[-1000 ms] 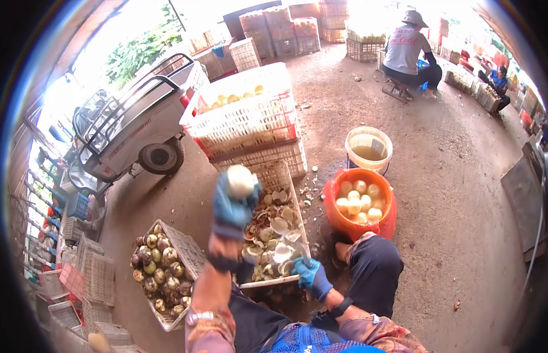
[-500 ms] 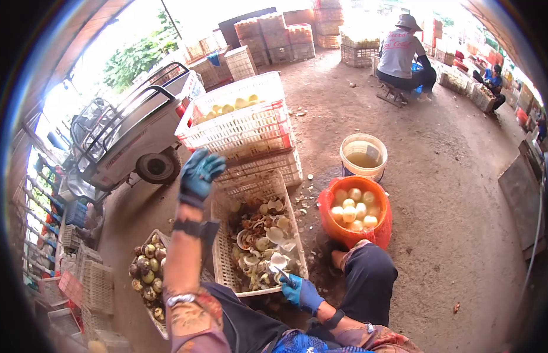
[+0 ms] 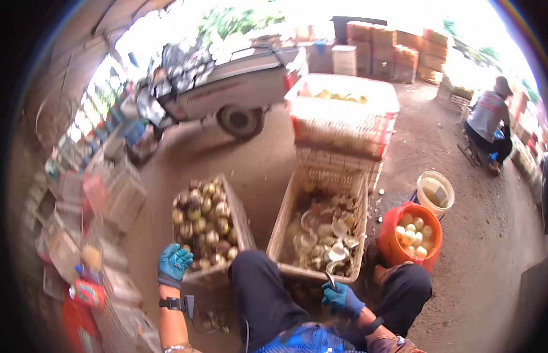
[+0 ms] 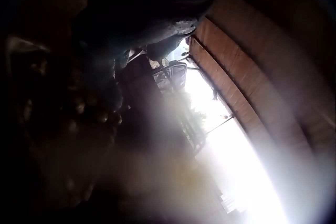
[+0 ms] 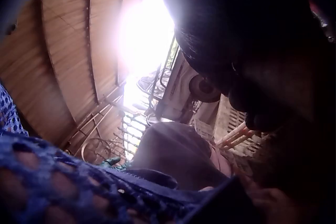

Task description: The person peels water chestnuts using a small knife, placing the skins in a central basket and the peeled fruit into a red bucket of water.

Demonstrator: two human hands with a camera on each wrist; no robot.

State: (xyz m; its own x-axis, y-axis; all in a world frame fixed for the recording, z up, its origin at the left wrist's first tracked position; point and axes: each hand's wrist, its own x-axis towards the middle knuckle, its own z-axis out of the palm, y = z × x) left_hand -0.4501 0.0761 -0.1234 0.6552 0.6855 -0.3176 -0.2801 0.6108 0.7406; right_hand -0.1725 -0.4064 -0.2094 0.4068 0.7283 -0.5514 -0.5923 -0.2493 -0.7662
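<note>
My left hand [image 3: 175, 263], in a blue-green glove, is beside the near left corner of a crate [image 3: 241, 226] of round brown-and-green fruits [image 3: 206, 220]. Its fingers are relaxed and nothing shows in them. In the left wrist view that hand [image 4: 142, 29] is a dark shape. My right hand [image 3: 343, 299], gloved in blue, grips a small knife [image 3: 329, 279] whose blade points up, close to the near edge of a peel crate [image 3: 274, 232]. White cup-shaped peels [image 3: 337, 253] lie in this crate. Deep shadow covers the right hand [image 5: 236, 40] in the right wrist view.
Right of the peels stands an orange tub [image 3: 392, 232] of peeled white balls, with a pale bucket [image 3: 436, 191] behind. Stacked crates [image 3: 344, 123] and a three-wheeled cart [image 3: 227, 88] are farther back. Piled crates [image 3: 124, 188] line the left. A person [image 3: 489, 117] squats at far right.
The left hand held a white ball one second ago, was bare of it above the peel crate half a second ago, and now is down left by the fruits. The head view swung left.
</note>
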